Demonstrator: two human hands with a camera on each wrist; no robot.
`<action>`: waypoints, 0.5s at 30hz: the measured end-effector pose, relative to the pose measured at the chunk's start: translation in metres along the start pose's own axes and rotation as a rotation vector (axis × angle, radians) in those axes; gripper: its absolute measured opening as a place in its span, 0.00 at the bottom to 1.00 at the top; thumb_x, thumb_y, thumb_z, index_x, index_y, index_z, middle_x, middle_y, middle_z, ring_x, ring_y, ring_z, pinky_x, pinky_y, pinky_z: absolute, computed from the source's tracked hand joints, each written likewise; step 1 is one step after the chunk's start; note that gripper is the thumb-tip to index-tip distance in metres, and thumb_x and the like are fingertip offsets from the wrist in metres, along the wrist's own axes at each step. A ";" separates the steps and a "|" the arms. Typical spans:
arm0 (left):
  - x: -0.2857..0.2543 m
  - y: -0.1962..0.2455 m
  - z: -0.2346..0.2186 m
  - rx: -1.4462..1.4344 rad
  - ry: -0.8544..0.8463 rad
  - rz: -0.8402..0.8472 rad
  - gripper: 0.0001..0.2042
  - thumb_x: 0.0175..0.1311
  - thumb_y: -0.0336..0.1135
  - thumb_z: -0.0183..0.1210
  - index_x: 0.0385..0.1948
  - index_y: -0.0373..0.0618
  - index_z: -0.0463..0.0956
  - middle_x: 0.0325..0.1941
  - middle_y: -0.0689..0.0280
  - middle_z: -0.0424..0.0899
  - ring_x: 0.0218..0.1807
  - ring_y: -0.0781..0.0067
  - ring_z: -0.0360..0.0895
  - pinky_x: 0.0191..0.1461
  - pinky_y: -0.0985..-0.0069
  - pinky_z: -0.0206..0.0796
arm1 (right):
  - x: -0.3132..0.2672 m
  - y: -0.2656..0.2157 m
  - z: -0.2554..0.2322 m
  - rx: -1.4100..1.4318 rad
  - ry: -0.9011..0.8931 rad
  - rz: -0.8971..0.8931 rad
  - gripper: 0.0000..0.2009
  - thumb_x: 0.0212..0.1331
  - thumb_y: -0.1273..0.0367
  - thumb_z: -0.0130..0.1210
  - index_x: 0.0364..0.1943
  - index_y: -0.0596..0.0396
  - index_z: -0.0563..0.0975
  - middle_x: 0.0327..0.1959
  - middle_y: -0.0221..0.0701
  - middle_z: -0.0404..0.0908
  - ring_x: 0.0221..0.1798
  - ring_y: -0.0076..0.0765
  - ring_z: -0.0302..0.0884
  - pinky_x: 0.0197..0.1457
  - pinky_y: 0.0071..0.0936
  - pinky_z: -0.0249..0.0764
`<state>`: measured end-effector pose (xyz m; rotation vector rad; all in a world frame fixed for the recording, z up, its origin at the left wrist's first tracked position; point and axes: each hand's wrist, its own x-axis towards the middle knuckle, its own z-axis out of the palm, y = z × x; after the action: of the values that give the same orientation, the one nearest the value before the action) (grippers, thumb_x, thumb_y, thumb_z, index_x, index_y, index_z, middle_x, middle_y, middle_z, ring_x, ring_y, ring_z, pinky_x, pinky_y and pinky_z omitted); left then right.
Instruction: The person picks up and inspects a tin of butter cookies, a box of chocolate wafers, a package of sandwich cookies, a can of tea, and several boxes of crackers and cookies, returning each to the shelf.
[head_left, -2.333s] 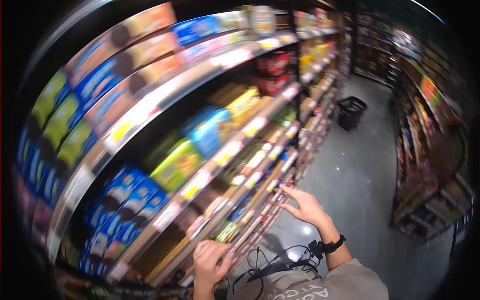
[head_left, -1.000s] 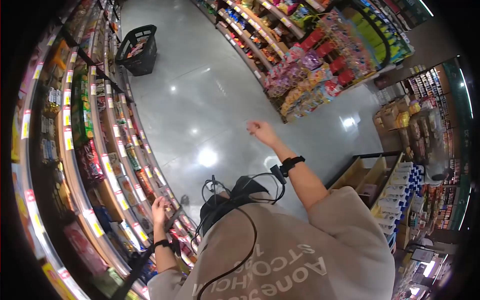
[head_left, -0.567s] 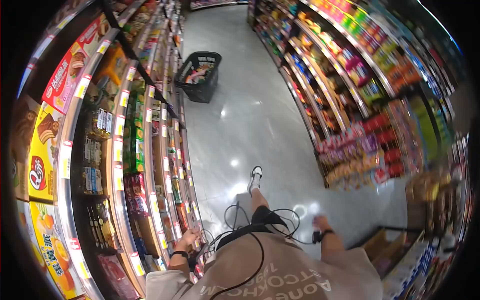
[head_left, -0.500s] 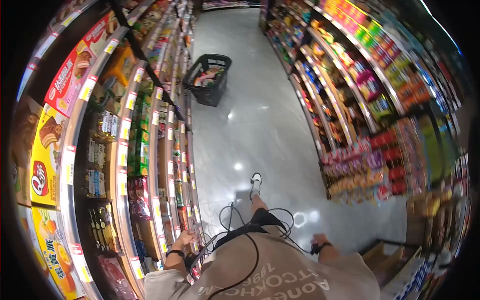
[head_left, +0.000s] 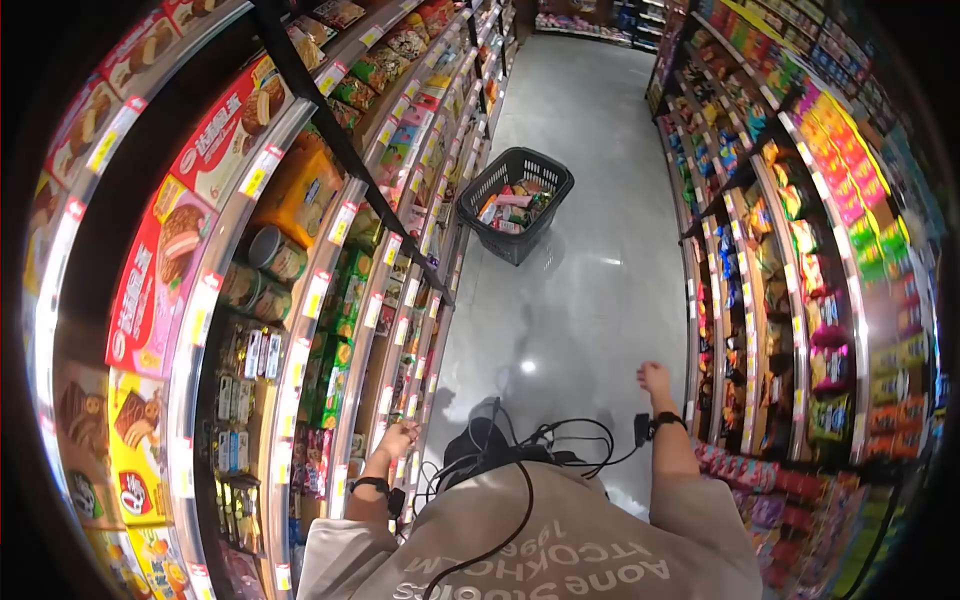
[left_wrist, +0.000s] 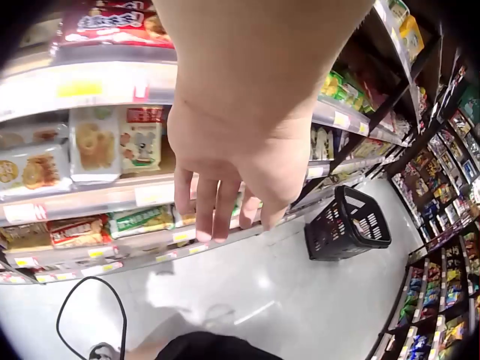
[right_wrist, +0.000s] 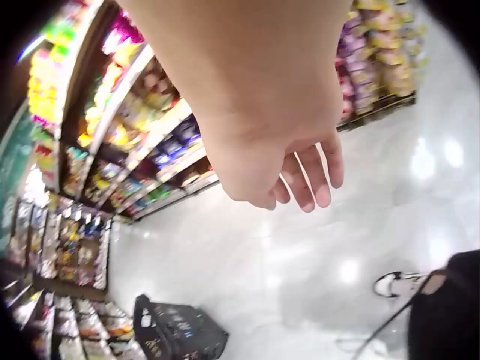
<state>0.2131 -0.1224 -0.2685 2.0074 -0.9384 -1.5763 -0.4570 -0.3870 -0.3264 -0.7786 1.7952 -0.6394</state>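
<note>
My left hand point(head_left: 400, 437) hangs beside the lower left shelves, fingers relaxed and holding nothing. In the left wrist view the same hand point(left_wrist: 236, 169) points down over the floor, in front of packets of biscuits on the shelf. My right hand point(head_left: 654, 380) is out over the aisle floor near the right shelves, empty. The right wrist view shows that hand point(right_wrist: 277, 161) with loosely bent fingers and bare floor beneath. Ahead on the floor stands a black shopping basket point(head_left: 515, 235) with several colourful packets point(head_left: 520, 203) in it; both hands are well apart from it.
Long shelves with boxed cakes point(head_left: 165, 245), cans point(head_left: 278, 252) and packets line the left. Shelves of bagged snacks point(head_left: 828, 370) run along the right. Between them lies a grey floor point(head_left: 590, 310). Loose black cables point(head_left: 580, 440) hang at my waist.
The view has swung from the left shelf to look along the aisle, and the basket appears nearer. My right hand has come forward from beside my body. Both hands stay empty.
</note>
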 end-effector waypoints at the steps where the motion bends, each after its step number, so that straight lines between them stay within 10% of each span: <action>1: 0.012 0.014 0.000 -0.039 -0.024 0.010 0.16 0.69 0.33 0.61 0.54 0.35 0.76 0.38 0.65 0.84 0.37 0.76 0.78 0.41 0.76 0.71 | 0.010 -0.058 0.019 0.017 -0.044 -0.053 0.11 0.65 0.64 0.53 0.45 0.53 0.80 0.35 0.31 0.86 0.32 0.27 0.82 0.31 0.28 0.76; 6: 0.125 0.003 -0.018 -0.217 -0.050 -0.051 0.15 0.67 0.29 0.57 0.53 0.34 0.77 0.44 0.60 0.86 0.42 0.71 0.82 0.43 0.74 0.75 | 0.047 -0.231 0.113 -0.041 -0.249 -0.287 0.13 0.65 0.66 0.52 0.50 0.53 0.80 0.39 0.32 0.86 0.35 0.27 0.82 0.37 0.26 0.75; 10: 0.193 -0.006 -0.026 -0.323 0.065 -0.043 0.15 0.65 0.38 0.64 0.44 0.33 0.81 0.33 0.58 0.85 0.32 0.64 0.84 0.34 0.66 0.78 | 0.100 -0.227 0.142 -0.296 -0.476 -0.339 0.15 0.65 0.67 0.53 0.52 0.54 0.80 0.39 0.32 0.86 0.35 0.28 0.82 0.36 0.27 0.75; 14: 0.241 0.094 -0.055 -0.069 -0.137 -0.339 0.14 0.66 0.39 0.64 0.44 0.36 0.80 0.35 0.56 0.85 0.34 0.64 0.85 0.32 0.65 0.79 | 0.114 -0.246 0.099 -0.423 -0.480 0.241 0.15 0.63 0.66 0.53 0.52 0.52 0.81 0.40 0.33 0.87 0.34 0.32 0.84 0.34 0.30 0.76; 15: 0.289 0.062 -0.058 -0.193 -0.209 -0.170 0.16 0.66 0.43 0.64 0.45 0.38 0.81 0.35 0.55 0.86 0.34 0.64 0.85 0.34 0.64 0.79 | 0.135 -0.251 0.091 -0.373 -0.360 0.250 0.15 0.62 0.68 0.54 0.51 0.54 0.81 0.39 0.35 0.86 0.32 0.34 0.84 0.30 0.30 0.75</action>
<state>0.2910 -0.3790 -0.4059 1.8562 -0.6703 -1.9200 -0.3529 -0.6578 -0.2530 -0.8362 1.6551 0.0079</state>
